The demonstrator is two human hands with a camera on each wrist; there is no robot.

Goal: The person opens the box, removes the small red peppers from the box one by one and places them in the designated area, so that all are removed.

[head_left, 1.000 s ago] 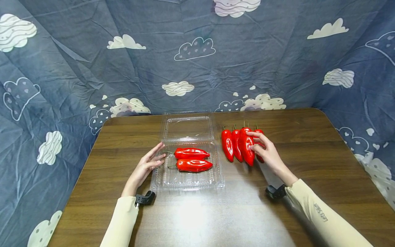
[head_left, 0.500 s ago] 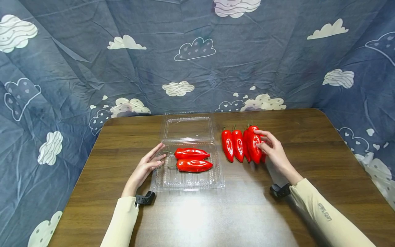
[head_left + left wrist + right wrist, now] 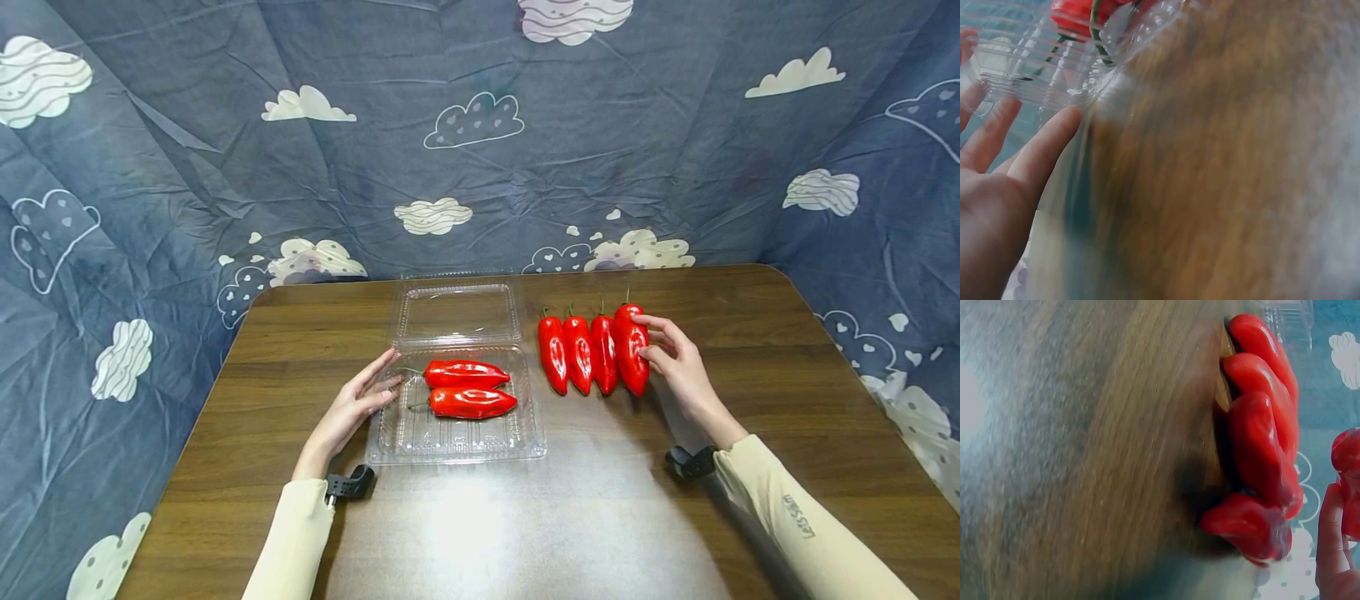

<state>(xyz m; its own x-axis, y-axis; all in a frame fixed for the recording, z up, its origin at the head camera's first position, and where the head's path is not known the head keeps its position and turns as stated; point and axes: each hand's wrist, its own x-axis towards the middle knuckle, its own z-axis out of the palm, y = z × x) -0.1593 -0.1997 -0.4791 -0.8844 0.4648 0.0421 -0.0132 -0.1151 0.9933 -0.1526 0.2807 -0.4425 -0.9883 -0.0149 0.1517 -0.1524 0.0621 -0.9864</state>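
— What could go wrong on that wooden table [image 3: 757,350]?

— Its far edge worries me first. The clear plastic clamshell [image 3: 465,437] has its lid [image 3: 459,312] laid back to that edge; a hard nudge could skid so light a box and leave the lid overhanging.

— Is the left hand [image 3: 348,415] gripping it?

— No. Its fingers are extended and spread at the clamshell's left rim, with nothing held.

— And the right hand [image 3: 684,375]?

— Thumb and fingers pinch one long red pepper [image 3: 632,346], stem toward the far edge, right of the clamshell. It looks raised off the wood. I'd judge that glossy skin slippery: a loose pinch could drop it onto the row of peppers [image 3: 1260,437] and scatter them. The right wrist view shows four lying there, side by side; from the head, I count only three.

— What's inside the clamshell?

— Two peppers [image 3: 472,402] in the base, lying parallel, tips toward its right side, thin green stems toward its left.
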